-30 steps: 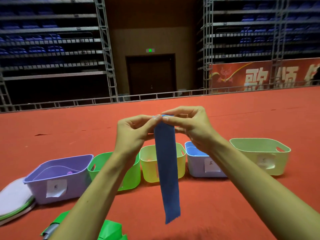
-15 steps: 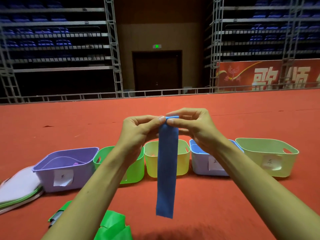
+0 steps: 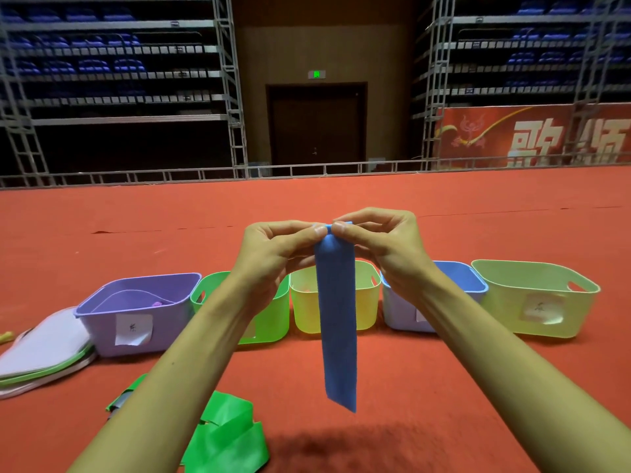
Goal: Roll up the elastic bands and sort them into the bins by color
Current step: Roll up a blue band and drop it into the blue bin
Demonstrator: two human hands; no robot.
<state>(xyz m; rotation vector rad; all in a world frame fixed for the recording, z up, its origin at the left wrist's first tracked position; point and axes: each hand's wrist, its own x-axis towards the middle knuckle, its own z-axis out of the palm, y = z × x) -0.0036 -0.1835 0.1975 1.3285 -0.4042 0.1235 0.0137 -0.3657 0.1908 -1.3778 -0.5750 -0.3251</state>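
A blue elastic band (image 3: 337, 322) hangs straight down in front of me. My left hand (image 3: 273, 254) and my right hand (image 3: 386, 244) both pinch its top end, which is curled into a small roll between the fingertips. Behind it on the red floor stands a row of bins: purple (image 3: 136, 310), green (image 3: 269, 322), yellow (image 3: 367, 302), blue (image 3: 457, 278) and pale green (image 3: 532, 298). A small purple piece lies in the purple bin. A loose green band (image 3: 228, 435) lies on the floor at lower left.
A stack of flat white and green-edged sheets (image 3: 41, 353) lies left of the purple bin. A small yellow object (image 3: 5, 336) sits at the far left edge. A metal rail (image 3: 307, 170) bounds the red floor in the back.
The hanging part of the blue band has grown shorter as its top end is rolled between my fingers. The camera view has shifted slightly.
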